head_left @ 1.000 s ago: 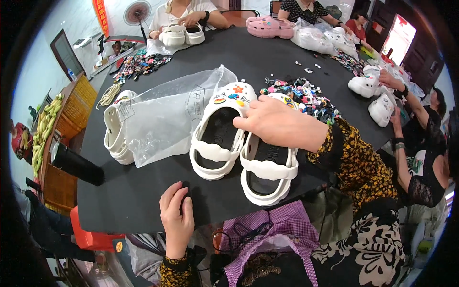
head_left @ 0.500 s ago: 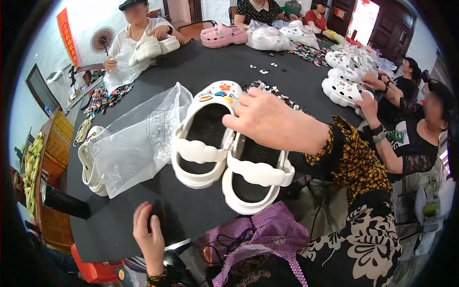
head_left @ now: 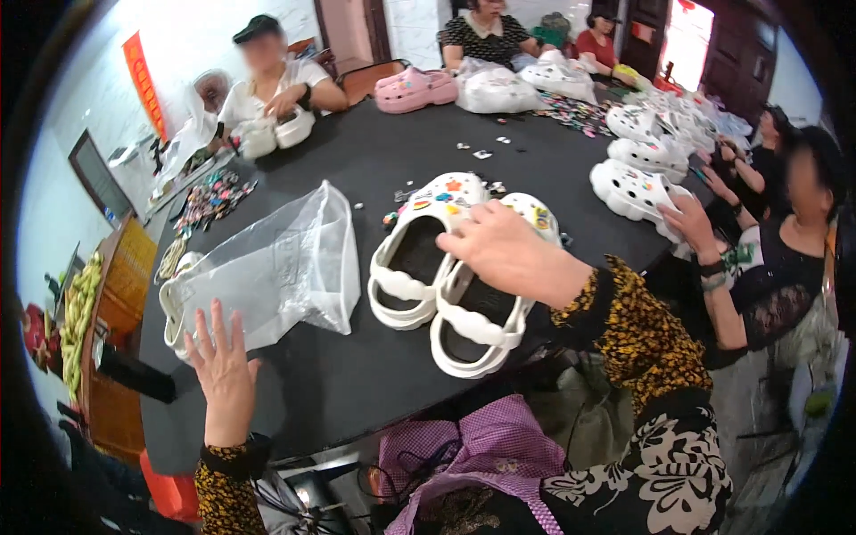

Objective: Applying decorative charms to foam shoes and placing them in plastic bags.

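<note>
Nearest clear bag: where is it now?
In the head view's left half, the clear bag lies on the table, beside the left hand, left of the decorated clogs.

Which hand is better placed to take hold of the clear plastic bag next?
Probably the left hand: its open, spread fingers overlap the bag in this view, though contact is unclear. The right hand is at the white clogs, farther from the bag.

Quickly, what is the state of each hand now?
Left hand: open, fingers spread, near the plastic bag.
Right hand: over the white clogs; its grip cannot be told.
</note>
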Action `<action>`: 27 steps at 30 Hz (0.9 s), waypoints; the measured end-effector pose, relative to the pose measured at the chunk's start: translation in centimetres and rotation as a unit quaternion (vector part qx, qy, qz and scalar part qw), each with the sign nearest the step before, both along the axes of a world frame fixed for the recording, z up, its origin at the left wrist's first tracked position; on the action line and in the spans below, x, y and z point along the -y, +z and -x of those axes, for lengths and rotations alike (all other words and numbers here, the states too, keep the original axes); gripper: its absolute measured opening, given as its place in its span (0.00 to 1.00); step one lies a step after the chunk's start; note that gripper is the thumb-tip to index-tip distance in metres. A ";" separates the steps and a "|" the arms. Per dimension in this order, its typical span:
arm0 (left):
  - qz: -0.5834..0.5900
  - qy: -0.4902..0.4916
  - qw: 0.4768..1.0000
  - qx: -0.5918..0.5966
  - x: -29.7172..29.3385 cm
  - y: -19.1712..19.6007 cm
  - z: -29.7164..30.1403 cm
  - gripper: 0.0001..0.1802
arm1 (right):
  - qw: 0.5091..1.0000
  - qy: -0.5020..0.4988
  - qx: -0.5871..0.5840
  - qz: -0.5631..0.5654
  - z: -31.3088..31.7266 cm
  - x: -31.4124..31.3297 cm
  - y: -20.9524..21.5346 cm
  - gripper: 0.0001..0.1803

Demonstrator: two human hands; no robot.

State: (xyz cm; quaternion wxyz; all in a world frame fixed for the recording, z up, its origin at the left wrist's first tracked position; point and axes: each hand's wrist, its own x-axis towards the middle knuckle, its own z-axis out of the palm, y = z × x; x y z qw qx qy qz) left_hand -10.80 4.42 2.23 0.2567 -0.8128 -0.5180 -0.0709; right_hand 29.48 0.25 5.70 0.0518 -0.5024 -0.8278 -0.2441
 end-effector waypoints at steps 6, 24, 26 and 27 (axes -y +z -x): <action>-0.018 0.041 0.996 -0.080 -5.5 -1.2 2.1 0.20 | 0.997 0.006 -0.076 0.021 -1.4 1.6 0.9 0.24; 0.217 -0.375 0.698 0.570 4.4 9.8 -17.5 0.22 | 0.926 0.141 -0.351 -0.011 0.7 4.1 4.8 0.50; 0.285 -0.389 0.626 0.613 5.7 8.9 -18.9 0.19 | 0.894 0.199 -0.402 -0.005 0.6 4.2 4.6 0.51; 0.314 -0.395 0.604 0.616 6.0 8.7 -19.0 0.20 | 0.863 0.237 -0.446 -0.001 0.8 4.4 4.7 0.49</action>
